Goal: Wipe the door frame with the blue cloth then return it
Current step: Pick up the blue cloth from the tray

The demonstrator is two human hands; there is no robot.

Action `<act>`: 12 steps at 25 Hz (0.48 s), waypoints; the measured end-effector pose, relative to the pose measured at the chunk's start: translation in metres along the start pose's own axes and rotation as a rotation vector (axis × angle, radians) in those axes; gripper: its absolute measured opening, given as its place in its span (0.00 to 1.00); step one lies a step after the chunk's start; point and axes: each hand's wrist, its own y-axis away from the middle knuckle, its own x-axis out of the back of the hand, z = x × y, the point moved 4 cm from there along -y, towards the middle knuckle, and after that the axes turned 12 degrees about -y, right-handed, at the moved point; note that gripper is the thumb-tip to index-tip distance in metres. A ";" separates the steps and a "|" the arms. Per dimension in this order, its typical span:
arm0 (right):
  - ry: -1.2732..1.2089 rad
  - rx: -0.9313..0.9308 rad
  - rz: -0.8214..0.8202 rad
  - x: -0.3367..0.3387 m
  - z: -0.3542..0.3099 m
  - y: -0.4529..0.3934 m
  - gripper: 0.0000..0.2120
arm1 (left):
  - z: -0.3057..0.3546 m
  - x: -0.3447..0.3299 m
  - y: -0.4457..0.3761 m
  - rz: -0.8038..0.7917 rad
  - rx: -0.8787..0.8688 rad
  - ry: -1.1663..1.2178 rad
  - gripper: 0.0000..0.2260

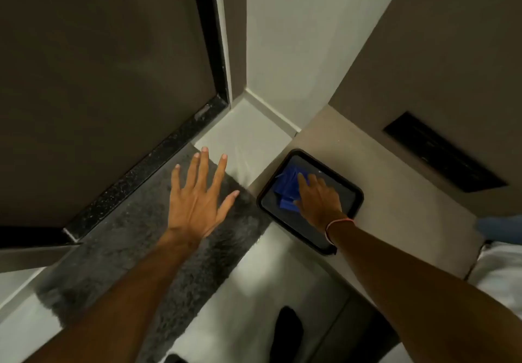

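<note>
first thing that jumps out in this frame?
The blue cloth in the dark tray at right, the only bright colour here, with the right hand reaching onto it; whether the grip has closed is unclear. Next, the left hand, fingers spread and empty, in mid-frame over the grey rug. Behind it, the black door frame edges the dark door.

Left hand (pixel 197 198): extended forward at centre, palm down, all fingers straight and spread wide, thumb splayed to the right; nothing held. Forearm bare, running in from the near left. Right hand (pixel 317 197): reaching forward on the right, palm down, fingers extended and pointing far-left, fingertips pressed down. A thin band (pixel 337 225) circles the right wrist. Right forearm bare, entering from the near right.
</note>
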 end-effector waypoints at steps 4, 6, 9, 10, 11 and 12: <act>-0.093 -0.052 0.005 -0.004 0.007 -0.027 0.32 | 0.009 -0.017 -0.016 0.036 -0.006 -0.017 0.37; -0.085 -0.064 0.020 -0.009 0.004 -0.034 0.29 | 0.014 -0.018 -0.025 0.072 0.004 0.004 0.36; -0.081 -0.065 0.002 -0.016 -0.002 -0.037 0.27 | 0.017 -0.015 -0.037 0.076 0.013 0.019 0.37; -0.073 -0.057 -0.003 -0.019 -0.003 -0.037 0.25 | 0.018 -0.014 -0.038 0.068 0.022 0.026 0.37; -0.055 -0.046 0.000 -0.019 -0.005 -0.037 0.24 | 0.017 -0.011 -0.039 0.068 0.029 0.034 0.37; -0.046 -0.038 -0.003 -0.018 -0.006 -0.036 0.22 | 0.017 -0.008 -0.037 0.083 0.032 0.042 0.37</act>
